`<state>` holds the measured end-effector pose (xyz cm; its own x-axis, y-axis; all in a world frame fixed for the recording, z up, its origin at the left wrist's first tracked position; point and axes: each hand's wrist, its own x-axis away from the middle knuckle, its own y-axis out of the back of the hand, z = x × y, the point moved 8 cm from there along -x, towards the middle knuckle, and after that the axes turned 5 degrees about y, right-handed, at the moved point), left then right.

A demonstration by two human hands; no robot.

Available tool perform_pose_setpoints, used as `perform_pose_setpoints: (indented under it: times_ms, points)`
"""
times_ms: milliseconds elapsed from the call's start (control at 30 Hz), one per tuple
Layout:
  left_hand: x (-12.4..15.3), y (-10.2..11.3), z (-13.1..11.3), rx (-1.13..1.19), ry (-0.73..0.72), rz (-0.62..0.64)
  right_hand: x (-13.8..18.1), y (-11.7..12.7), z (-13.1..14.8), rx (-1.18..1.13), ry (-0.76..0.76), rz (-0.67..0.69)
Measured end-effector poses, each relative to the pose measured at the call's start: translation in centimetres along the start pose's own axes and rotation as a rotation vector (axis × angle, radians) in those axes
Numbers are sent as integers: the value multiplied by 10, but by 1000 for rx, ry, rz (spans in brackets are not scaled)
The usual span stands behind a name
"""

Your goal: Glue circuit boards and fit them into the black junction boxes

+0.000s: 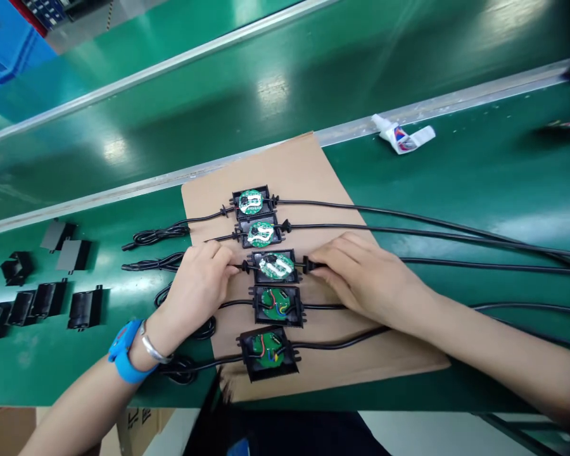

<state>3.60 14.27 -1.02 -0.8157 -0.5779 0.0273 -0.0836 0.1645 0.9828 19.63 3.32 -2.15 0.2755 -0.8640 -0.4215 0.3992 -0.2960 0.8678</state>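
Several black square housings with round green circuit boards lie in a column on a cardboard sheet [285,168], each with black cables running out left and right. My left hand [202,285] pinches the cable grommet on the left side of the third housing [275,266]. My right hand [361,272] pinches the grommet on its right side. The top three boards carry white blobs; the fourth housing [278,305] and the fifth housing [268,351] show bare boards with coloured wires.
Several black plastic covers [83,308] lie at the left on the green bench. A squeezed white tube [403,136] lies beyond the cardboard by the metal rail [123,187]. Long black cables [456,234] run off to the right. A blue crate [4,38] sits far left.
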Motion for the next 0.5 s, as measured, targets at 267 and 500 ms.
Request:
perform_pose_setpoints:
  times_ms: [267, 500]
  points:
    - [16, 32, -29, 47, -76, -150, 0, 21, 32, 0, -3, 179]
    - [10, 4, -35, -64, -118, -60, -13, 1, 31, 67, 1, 305]
